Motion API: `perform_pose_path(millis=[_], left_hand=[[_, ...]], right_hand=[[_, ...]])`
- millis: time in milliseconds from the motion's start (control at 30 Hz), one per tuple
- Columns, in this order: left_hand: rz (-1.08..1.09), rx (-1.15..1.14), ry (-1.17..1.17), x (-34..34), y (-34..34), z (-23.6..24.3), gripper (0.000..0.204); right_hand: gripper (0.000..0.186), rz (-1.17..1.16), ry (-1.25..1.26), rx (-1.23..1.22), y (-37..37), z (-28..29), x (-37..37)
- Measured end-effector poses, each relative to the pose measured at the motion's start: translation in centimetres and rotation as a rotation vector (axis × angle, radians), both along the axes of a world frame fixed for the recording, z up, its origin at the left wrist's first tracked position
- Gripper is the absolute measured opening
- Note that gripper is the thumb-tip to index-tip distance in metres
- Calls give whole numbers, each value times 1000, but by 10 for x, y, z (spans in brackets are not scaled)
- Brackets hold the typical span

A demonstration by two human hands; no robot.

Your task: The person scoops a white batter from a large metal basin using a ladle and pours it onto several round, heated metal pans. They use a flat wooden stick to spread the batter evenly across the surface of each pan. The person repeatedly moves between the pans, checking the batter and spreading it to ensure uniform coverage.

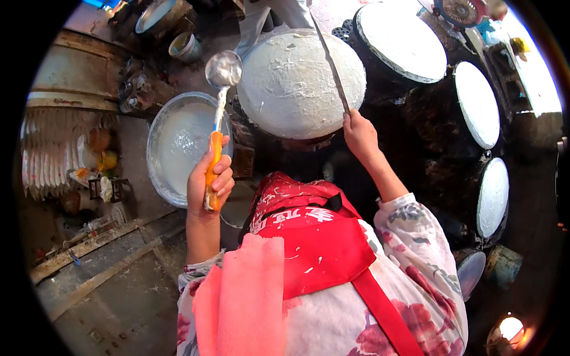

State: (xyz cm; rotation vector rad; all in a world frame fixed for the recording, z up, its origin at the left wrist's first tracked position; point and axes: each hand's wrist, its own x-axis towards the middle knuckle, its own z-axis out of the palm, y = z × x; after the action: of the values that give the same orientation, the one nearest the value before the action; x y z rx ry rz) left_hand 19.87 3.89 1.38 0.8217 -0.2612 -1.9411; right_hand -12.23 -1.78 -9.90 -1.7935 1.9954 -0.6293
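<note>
My left hand [209, 178] is wrapped around the orange handle of a metal ladle [224, 70]. The ladle's bowl points up and away, smeared with white batter. Below and left of it stands a wide basin [152, 148] of wet white batter [183, 139]. With my right hand [360, 137] I grip the near end of a long, thin, flat blade [333, 70]. It slants over the right part of a large round griddle, whose surface is hidden by a rough white layer [294, 86]. I cannot tell whether the blade touches that layer.
More round griddles covered in white curve along my right, including a large one [401, 41], a middle one [477, 105] and a nearer one [493, 197]. Flames [509, 329] glow at the lower right. A person's light trousers [255, 26] show beyond the griddle. A bucket [185, 47] stands far left.
</note>
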Motion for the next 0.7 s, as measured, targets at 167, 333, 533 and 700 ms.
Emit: perform_pose_path(millis=[167,333,533,700], left_hand=[[-29,-19,-175,-4,-14,17,38],[-39,4,3,-7,-22,24,37],[-166,3,55,-37,-76,25,37],[-214,-103,-321,-78,-113,-20,29]], right_hand=[[20,410,150,180,30,-9,31],[22,110,80,89,23,-5,9],[22,460,57,290,52,-6,11],[29,-37,-344,297,6,-13,-25]])
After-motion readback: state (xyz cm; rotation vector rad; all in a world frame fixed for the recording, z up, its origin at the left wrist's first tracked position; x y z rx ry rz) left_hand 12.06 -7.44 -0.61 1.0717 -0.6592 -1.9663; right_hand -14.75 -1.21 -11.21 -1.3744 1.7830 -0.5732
